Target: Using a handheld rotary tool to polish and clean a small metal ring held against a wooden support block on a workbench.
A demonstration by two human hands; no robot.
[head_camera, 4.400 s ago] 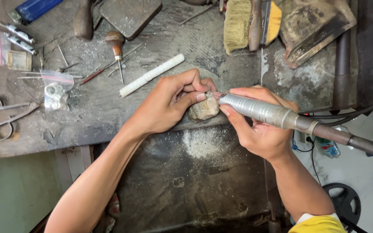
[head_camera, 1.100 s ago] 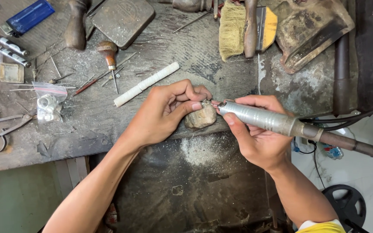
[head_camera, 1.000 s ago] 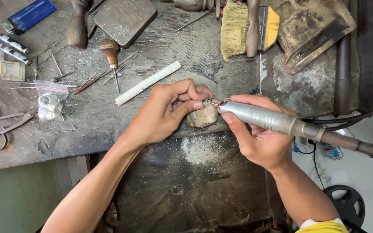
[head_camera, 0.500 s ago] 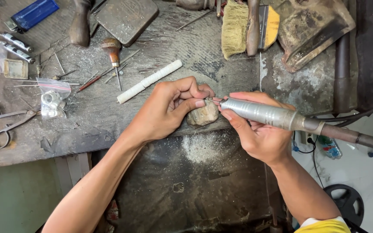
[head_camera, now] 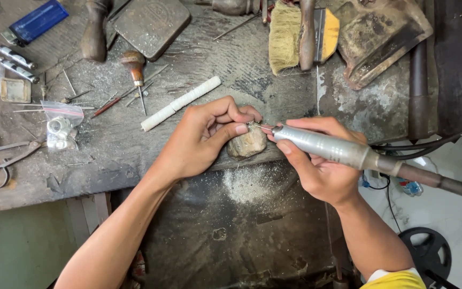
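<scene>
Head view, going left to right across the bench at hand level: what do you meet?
Scissors → small plastic bag of metal bits → white stick → left hand → worn bench pin → right hand → rotary handpiece.

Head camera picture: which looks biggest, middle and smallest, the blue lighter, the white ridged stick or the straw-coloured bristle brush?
1. Straw-coloured bristle brush, widest and bulkiest.
2. White ridged stick, longer than the lighter but much thinner, so these two are close.
3. Blue lighter.
All three lie on the same bench, so nearness hardly matters.
</scene>
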